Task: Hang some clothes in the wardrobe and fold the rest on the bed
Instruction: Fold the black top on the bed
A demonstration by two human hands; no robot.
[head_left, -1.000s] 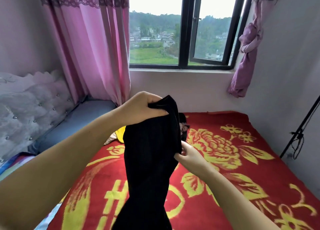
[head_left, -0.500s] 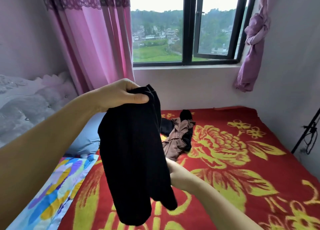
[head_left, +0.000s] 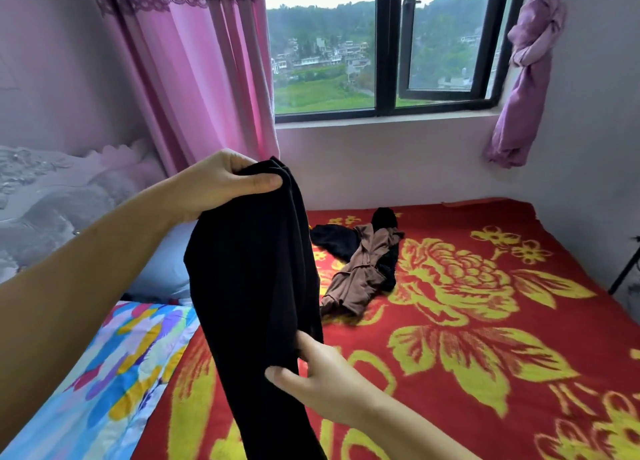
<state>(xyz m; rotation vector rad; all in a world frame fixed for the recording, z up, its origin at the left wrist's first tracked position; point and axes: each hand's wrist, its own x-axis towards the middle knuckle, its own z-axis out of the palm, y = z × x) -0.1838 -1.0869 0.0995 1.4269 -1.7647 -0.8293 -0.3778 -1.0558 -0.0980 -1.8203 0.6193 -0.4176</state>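
A long black garment [head_left: 254, 279] hangs in the air over the bed's left side. My left hand [head_left: 221, 182] grips its top end, thumb pressed over the bunched cloth. Lower down, my right hand [head_left: 322, 373] pinches the garment's right edge between thumb and fingers. The garment's bottom runs out of the frame. Farther back on the red and yellow blanket [head_left: 485, 338] lies a crumpled brown garment [head_left: 360, 272] on top of another black piece [head_left: 334, 239].
A multicoloured sheet [head_left: 114, 366] and a pale blue pillow [head_left: 166, 262] lie at the bed's left, below a padded grey headboard [head_left: 52, 199]. Pink curtain [head_left: 204, 78] and window stand behind; a knotted purple curtain [head_left: 523, 78] hangs right. A black stand leg [head_left: 623, 272] is at the right edge.
My view has shifted left and down, bringing the clothes pile into sight. My right hand slid down the black garment and now pinches its lower edge in front; the left hand keeps its grip.
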